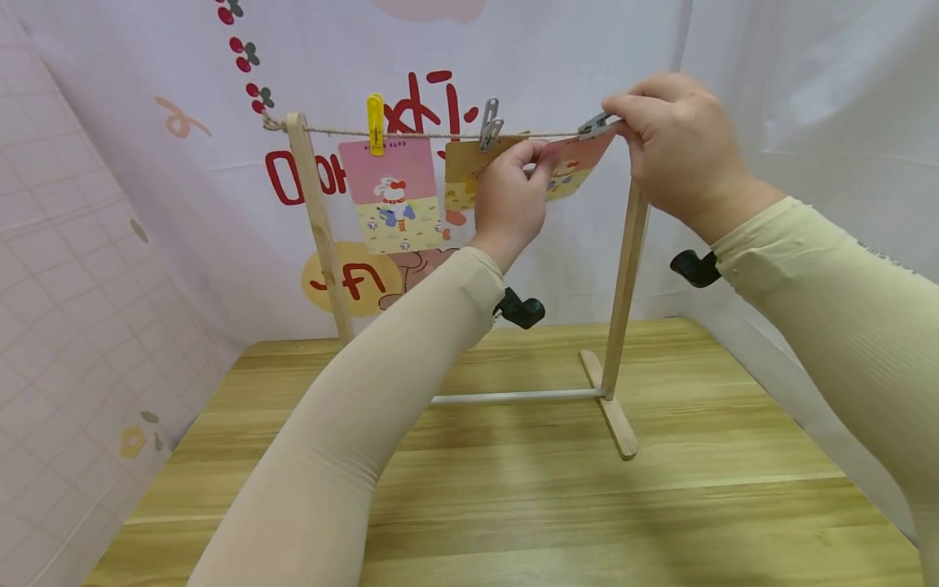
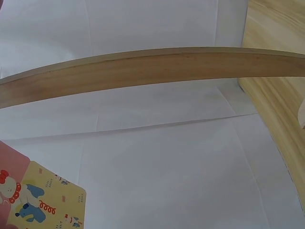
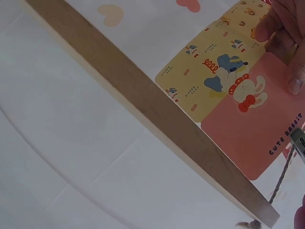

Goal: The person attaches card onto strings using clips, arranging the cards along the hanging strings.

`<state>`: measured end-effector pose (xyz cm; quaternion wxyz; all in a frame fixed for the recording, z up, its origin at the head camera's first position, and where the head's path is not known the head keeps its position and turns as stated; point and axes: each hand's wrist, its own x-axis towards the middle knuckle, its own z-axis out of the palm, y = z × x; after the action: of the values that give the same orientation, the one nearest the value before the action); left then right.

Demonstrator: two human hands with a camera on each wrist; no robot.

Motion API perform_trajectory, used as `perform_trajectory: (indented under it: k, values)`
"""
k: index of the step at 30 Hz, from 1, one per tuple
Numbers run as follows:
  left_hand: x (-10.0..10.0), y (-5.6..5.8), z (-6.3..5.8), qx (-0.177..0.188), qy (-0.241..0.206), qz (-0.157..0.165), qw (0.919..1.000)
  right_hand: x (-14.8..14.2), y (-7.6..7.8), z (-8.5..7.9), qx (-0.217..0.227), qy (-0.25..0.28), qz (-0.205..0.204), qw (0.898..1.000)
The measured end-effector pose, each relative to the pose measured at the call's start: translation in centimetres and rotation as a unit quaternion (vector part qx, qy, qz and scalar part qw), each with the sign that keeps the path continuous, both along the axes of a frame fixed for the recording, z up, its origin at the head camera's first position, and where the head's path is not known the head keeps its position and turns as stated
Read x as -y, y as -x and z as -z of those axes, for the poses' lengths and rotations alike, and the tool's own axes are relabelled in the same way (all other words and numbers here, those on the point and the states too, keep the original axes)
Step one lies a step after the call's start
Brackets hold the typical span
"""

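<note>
In the head view my left hand pinches the left edge of a pink-and-yellow rabbit card, which hangs tilted at the right end of a twine line. My right hand pinches a grey clothespin at the card's top edge, by the twine. The right wrist view shows this card face on, lettered "CUTE RABBIT", with the clothespin at its lettered edge and left-hand fingers on its side. Only part of the card shows in the left wrist view.
A second rabbit card hangs at the left from a yellow clothespin. Between them, a brown-and-yellow card hangs from another grey clothespin, partly behind my left hand. Wooden posts carry the twine above a wooden table.
</note>
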<state>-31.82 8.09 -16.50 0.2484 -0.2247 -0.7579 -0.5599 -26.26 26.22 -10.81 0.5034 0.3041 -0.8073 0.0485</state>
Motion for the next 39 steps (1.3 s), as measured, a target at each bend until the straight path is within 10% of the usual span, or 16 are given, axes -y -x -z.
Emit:
perform_trajectory:
  k: [39]
  values:
    - [-0.15, 0.1, 0.08, -0.002, 0.005, -0.008, 1.0, 0.09, 0.24, 0.01, 0.053, 0.021, -0.012, 0.998]
